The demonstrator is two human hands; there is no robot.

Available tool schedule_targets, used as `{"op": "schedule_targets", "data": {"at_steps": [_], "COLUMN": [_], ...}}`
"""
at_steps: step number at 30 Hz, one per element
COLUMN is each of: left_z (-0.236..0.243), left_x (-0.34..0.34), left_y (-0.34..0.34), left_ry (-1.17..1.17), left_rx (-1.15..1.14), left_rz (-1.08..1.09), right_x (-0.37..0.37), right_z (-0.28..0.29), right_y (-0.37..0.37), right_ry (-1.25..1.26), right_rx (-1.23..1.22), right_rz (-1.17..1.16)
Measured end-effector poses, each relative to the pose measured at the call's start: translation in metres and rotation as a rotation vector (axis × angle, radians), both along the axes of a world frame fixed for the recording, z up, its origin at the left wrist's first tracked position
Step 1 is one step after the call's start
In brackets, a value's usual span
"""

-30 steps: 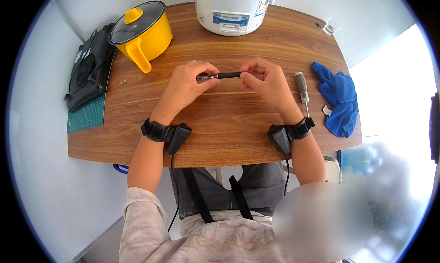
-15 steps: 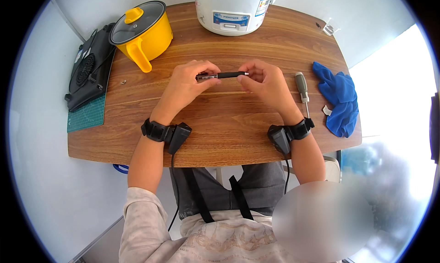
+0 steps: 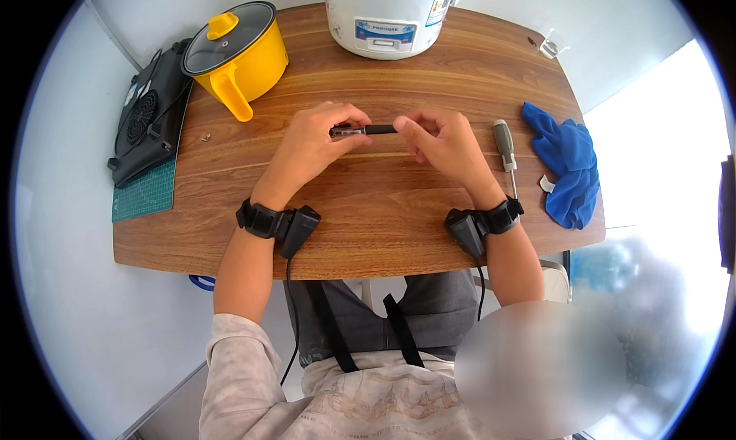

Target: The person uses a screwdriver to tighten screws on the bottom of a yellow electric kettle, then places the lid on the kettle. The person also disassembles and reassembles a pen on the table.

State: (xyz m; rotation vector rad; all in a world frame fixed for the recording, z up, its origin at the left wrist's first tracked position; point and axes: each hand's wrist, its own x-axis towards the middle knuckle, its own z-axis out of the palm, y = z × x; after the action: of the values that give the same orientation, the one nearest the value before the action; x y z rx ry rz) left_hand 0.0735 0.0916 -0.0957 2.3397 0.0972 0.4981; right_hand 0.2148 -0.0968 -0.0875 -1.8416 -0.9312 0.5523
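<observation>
A pen (image 3: 379, 129) with a black grip and a clear barrel lies level between my two hands, above the middle of the table. My left hand (image 3: 316, 137) pinches its clear barrel between thumb and fingers. At the other end, my right hand (image 3: 438, 137) closes thumb and fingers over the tip, which is hidden behind them. To the right of my right hand, a screwdriver (image 3: 504, 145) with a grey handle rests on the wood.
A yellow pot (image 3: 261, 60) with a glass lid stands back left, beside a black appliance (image 3: 146, 118) on a green cutting mat (image 3: 149, 191). The white rice cooker (image 3: 387, 14) is at the back. At right lie a blue cloth (image 3: 567, 164) and a small clear cup (image 3: 549, 49).
My right thumb and fingers have moved left onto the pen's tip, covering the silver point that showed before. The left hand keeps its hold with hardly any movement.
</observation>
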Motion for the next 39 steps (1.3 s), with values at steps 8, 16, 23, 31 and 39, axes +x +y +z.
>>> {"op": "schedule_targets", "data": {"at_steps": [8, 16, 23, 31, 39], "left_z": [0.0, -0.003, -0.002, -0.007, -0.009], "left_x": [0.0, 0.001, 0.0, -0.001, -0.001], "left_y": [0.001, 0.003, 0.003, 0.006, 0.004], "left_ry": [0.035, -0.025, 0.01, 0.099, -0.056], "left_rx": [-0.01, 0.001, -0.046, 0.042, 0.079], "left_rz": [0.011, -0.01, -0.004, -0.098, -0.118], "right_x": [0.007, 0.0, -0.004, -0.006, -0.009], "right_z": [0.0, -0.015, -0.006, -0.011, -0.006], "right_y": [-0.001, 0.0, 0.0, -0.001, -0.001], "right_ry": [0.055, 0.022, -0.114, -0.244, -0.119], "right_rx": [-0.171, 0.116, 0.029, 0.168, 0.081], "right_rz": [0.046, 0.005, -0.007, 0.057, 0.033]}}
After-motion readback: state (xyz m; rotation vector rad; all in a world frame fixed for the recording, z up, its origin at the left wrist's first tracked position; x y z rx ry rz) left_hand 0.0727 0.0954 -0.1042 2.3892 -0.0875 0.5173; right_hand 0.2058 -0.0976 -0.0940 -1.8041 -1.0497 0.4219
